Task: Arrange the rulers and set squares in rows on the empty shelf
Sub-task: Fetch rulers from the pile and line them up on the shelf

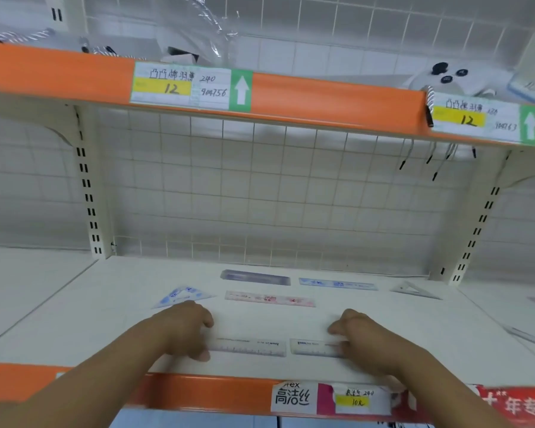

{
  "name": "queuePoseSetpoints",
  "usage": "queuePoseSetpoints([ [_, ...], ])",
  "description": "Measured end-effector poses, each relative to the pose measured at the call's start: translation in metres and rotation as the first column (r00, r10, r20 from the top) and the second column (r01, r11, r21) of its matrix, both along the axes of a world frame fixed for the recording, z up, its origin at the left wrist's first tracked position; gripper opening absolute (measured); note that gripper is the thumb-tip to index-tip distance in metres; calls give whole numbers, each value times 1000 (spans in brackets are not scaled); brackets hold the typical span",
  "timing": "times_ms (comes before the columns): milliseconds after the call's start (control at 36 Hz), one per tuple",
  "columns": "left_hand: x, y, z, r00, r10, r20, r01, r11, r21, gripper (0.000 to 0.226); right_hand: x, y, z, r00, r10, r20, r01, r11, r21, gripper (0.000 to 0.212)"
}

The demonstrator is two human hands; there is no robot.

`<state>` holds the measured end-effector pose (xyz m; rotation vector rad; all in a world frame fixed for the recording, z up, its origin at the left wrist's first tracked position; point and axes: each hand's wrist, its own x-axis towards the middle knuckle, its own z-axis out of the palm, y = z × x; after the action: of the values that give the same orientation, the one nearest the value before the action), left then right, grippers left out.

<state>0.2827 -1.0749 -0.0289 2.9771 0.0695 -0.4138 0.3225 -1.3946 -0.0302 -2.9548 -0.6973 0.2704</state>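
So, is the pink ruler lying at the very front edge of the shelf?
No, the pink ruler lies farther back; the left clear ruler is nearer the front edge.

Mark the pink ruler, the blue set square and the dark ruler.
pink ruler [269, 299], head view, middle of its length
blue set square [184, 294], head view, printed face
dark ruler [255, 277], head view, middle of its length

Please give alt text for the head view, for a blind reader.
Two hands on a white shelf: the left hand touches the left clear ruler, the right hand the right clear ruler. Behind lie a pink ruler, grey ruler, blue ruler, blue set square and clear set square.
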Motion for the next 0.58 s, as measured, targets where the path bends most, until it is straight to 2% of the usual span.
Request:
queuePoseSetpoints([
  [111, -5, 10, 3, 999, 26, -39, -20, 989, 149, 49, 5, 14, 1, 999, 33, 9, -34, 997, 67, 41],
  [167, -9, 19, 3, 995, 89, -54, -78, 980, 183, 54, 6, 21, 0, 998, 53, 14, -54, 996, 77, 41],
  [333, -18, 36, -6, 980, 189, -57, -172, 959, 224, 67, 8, 45, -4, 994, 104, 31, -107, 989, 100, 39],
  [583, -24, 37, -18, 977, 214, -1, -209, 956, 205, 66, -5, 89, -6, 976, 211, 51, -216, 967, 133, 42],
])
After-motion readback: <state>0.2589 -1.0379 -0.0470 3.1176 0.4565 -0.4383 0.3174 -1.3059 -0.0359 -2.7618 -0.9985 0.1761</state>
